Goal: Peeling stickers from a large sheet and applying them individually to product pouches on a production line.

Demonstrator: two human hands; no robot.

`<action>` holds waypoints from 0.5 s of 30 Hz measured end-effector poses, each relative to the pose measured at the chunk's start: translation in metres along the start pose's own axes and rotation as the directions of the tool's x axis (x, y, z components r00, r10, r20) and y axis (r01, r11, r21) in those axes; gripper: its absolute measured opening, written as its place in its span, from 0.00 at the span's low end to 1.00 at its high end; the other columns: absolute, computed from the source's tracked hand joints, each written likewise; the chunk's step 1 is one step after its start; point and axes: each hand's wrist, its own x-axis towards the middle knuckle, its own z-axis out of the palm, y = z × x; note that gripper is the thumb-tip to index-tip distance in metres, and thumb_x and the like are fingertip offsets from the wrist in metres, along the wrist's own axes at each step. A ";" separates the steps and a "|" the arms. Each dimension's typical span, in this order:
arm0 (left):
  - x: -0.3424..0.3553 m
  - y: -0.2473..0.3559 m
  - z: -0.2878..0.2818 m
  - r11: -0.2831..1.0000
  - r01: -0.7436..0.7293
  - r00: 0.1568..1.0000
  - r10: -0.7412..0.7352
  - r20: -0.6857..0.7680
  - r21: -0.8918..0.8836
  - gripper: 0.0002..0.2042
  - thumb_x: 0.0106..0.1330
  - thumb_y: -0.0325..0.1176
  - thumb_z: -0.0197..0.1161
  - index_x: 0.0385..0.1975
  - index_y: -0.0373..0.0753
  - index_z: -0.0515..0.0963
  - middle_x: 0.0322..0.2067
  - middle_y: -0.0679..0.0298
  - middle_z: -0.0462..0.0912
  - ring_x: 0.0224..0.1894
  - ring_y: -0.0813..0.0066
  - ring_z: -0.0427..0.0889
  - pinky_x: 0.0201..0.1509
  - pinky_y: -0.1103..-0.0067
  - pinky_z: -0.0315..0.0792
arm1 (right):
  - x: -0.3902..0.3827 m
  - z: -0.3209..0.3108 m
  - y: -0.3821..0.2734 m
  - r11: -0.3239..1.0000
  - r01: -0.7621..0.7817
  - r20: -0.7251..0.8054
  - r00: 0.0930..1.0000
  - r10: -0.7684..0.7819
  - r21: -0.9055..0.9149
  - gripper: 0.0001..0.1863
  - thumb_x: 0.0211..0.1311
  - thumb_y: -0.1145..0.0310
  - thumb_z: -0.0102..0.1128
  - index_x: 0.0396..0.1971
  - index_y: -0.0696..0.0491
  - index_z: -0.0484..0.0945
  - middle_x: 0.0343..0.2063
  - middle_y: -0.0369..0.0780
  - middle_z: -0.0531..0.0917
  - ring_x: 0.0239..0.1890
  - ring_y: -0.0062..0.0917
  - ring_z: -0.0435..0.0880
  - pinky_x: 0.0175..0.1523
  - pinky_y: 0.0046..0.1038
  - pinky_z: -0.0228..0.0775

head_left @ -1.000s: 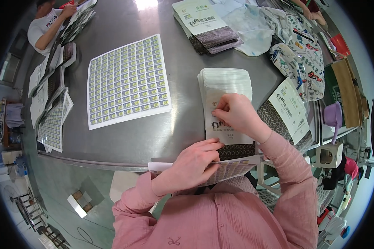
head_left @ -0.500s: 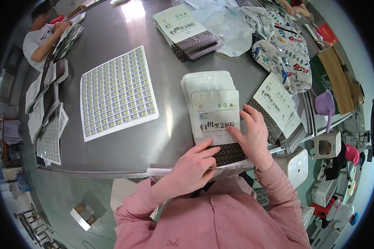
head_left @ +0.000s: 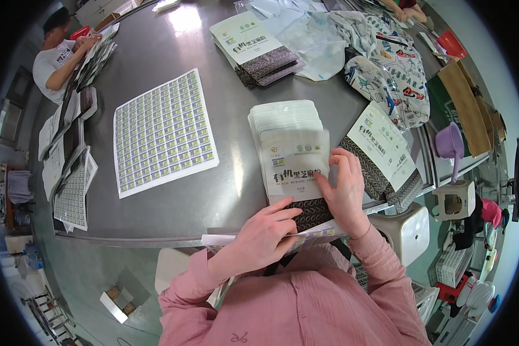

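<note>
A fanned stack of white-topped, dark-patterned flat pouches [head_left: 297, 144] lies on the table in front of me. A small green-and-yellow label sits on the front of the top pouch, at its upper left. My left hand [head_left: 268, 225] lies over the dark lower part of the pouch, fingertips touching it. My right hand [head_left: 347, 187] rests at the pouch's right side, thumb on its white front and bent fingers along its edge. Under my left hand, a sheet of small labels [head_left: 216, 239] hangs over the table's front edge.
A large label sheet [head_left: 164, 132] lies to the left. More pouch stacks stand at the back [head_left: 251, 43] and right [head_left: 383, 147]. Behind the right stack is a printed cloth bag [head_left: 395, 75]; a purple dipper [head_left: 448, 141] is at the right edge. A co-worker [head_left: 55, 63] handles pouches at far left.
My right hand has shifted slightly left along the top pouch, its fingers lower and closer in. My left hand stays almost in place. The whole view has shifted a little.
</note>
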 end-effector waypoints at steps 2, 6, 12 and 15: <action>0.001 0.000 -0.001 1.000 -0.009 1.000 0.009 0.000 0.004 0.06 0.66 0.28 0.70 0.31 0.33 0.81 0.60 0.52 0.85 0.72 0.48 0.76 0.68 0.62 0.76 | 0.001 -0.008 0.005 0.998 -0.014 -0.012 1.000 0.015 0.053 0.17 0.59 0.72 0.75 0.45 0.59 0.78 0.50 0.46 0.84 0.52 0.42 0.81 0.56 0.42 0.74; -0.001 0.000 -0.014 0.991 0.038 0.999 -0.039 -0.012 -0.125 0.06 0.67 0.27 0.70 0.32 0.31 0.82 0.57 0.50 0.86 0.67 0.50 0.80 0.64 0.63 0.78 | 0.025 -0.074 0.063 0.787 -0.568 0.250 0.820 0.515 0.241 0.14 0.63 0.74 0.71 0.45 0.59 0.77 0.41 0.48 0.85 0.42 0.41 0.85 0.49 0.43 0.77; 0.013 -0.007 -0.020 0.986 0.051 0.998 -0.054 -0.019 -0.161 0.05 0.68 0.26 0.68 0.33 0.30 0.82 0.51 0.51 0.89 0.62 0.50 0.84 0.62 0.63 0.78 | 0.022 -0.114 0.029 0.976 0.135 0.002 0.991 -0.137 -0.174 0.19 0.58 0.70 0.76 0.48 0.59 0.84 0.57 0.50 0.84 0.58 0.49 0.83 0.59 0.45 0.77; 0.014 -0.009 -0.023 0.987 0.049 0.998 -0.054 -0.030 -0.150 0.05 0.68 0.25 0.67 0.33 0.29 0.82 0.49 0.52 0.89 0.60 0.50 0.84 0.60 0.63 0.78 | 0.004 -0.092 -0.015 0.931 0.303 0.223 0.912 -0.345 0.205 0.18 0.49 0.72 0.80 0.42 0.55 0.86 0.57 0.45 0.85 0.59 0.46 0.83 0.58 0.45 0.78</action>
